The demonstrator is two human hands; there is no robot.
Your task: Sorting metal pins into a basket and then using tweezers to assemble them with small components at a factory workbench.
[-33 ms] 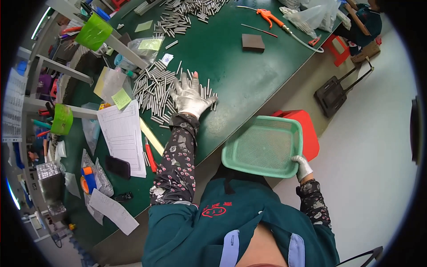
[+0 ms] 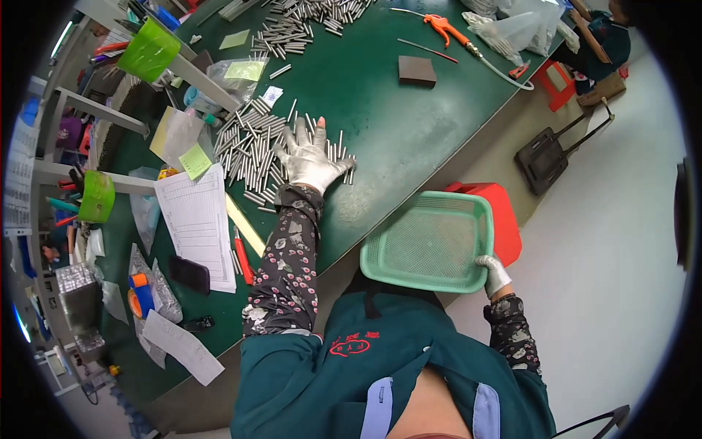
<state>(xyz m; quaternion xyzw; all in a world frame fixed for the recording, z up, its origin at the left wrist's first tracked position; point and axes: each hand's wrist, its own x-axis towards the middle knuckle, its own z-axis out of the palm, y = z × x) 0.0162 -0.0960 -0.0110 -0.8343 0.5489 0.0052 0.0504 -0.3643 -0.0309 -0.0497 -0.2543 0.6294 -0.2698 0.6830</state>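
My left hand, in a pale glove with a fingertip bare, lies spread on a pile of short metal rods on the green table. Its fingers are apart, and rods show on both sides of it. At the table's front edge, my gloved right hand grips the right rim of a green plastic mesh basket. No rods show in the basket, which is held level or nearly so. Further back on the table lies a second heap of metal rods.
An orange air gun with a hose and a dark block lie at the back right. Printed sheets, a phone and a tape dispenser lie at left. Beyond the basket are a red stool and a black trolley.
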